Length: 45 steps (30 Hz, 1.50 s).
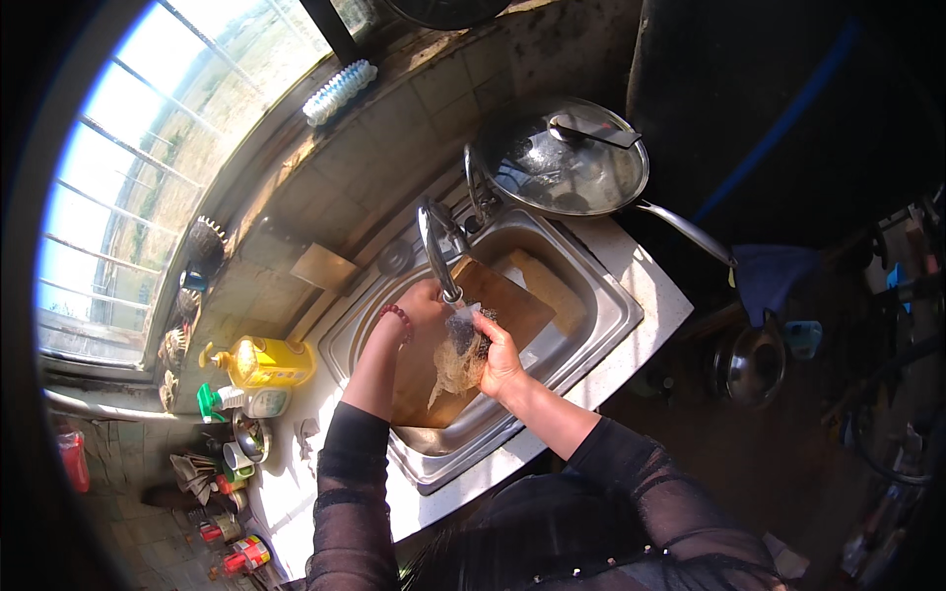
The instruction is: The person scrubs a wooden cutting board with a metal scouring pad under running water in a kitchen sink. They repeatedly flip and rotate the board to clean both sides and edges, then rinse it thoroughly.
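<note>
My right hand (502, 360) grips a wet, crumpled mesh scrubber (457, 367), dark at the top with a tan part hanging below. Just above it is the mouth of a chrome faucet (436, 247). My left hand (420, 304), with a red bead bracelet at its wrist, is curled beside the spout, close to the scrubber's upper end. The spout partly hides those fingers, so their hold is unclear. Under both hands a brown wooden board (517, 306) lies tilted in a stainless steel sink (602, 325).
A frying pan with a glass lid (569, 166) stands behind the sink's far right corner, its handle (687, 230) jutting right. Left of the sink are a yellow pump bottle (270, 362) and a spray bottle (259, 401). A tan sponge-like piece (550, 288) lies inside the basin.
</note>
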Motion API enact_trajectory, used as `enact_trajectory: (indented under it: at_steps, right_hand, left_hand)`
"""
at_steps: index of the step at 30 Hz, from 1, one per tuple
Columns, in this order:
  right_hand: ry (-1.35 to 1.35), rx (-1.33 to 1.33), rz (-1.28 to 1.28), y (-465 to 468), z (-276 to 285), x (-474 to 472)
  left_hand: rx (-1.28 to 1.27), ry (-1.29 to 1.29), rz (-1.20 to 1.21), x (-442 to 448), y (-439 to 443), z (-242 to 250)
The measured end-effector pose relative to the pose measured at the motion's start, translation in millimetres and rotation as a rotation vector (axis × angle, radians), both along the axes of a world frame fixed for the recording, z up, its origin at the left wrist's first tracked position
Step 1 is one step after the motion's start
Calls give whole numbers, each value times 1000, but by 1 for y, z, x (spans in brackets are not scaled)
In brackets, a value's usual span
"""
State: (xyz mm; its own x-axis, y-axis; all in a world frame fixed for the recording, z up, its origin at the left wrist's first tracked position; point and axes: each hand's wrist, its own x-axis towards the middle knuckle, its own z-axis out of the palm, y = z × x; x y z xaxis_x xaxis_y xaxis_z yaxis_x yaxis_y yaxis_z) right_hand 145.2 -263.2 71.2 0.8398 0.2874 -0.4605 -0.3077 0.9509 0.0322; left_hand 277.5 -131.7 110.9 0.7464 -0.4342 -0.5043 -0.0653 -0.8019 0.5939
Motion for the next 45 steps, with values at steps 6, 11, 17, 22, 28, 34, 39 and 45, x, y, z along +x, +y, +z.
enact_trajectory:
  at_steps: [6, 11, 17, 22, 28, 34, 39, 45]
  right_hand:
    - [-205, -334, -201, -29, 34, 29]
    - [-358, -908, -357, -57, 52, 50]
    - [-571, -1413, -243, -62, 34, 77]
    - [-228, -1698, -210, -96, -40, 55]
    - [-139, -1667, 36, -124, -57, 41]
    - [-576, -1785, -388, -75, -1, 59]
    - [-403, -1807, -416, -98, -44, 38]
    - [-40, -1856, -48, -127, -52, 28]
  left_hand:
    - [-175, 23, -9, -7, 7, -3]
    - [-262, -49, -26, -21, 4, 6]
    - [-129, -16, -42, -30, 2, 23]
    - [-204, -61, -25, -26, 3, 17]
    - [-189, -108, -101, -22, 8, -7]
    - [-216, -29, -9, -32, 16, 5]
    - [-214, 30, 38, -35, 24, 14]
    - [-193, -3, 87, -36, 22, 17]
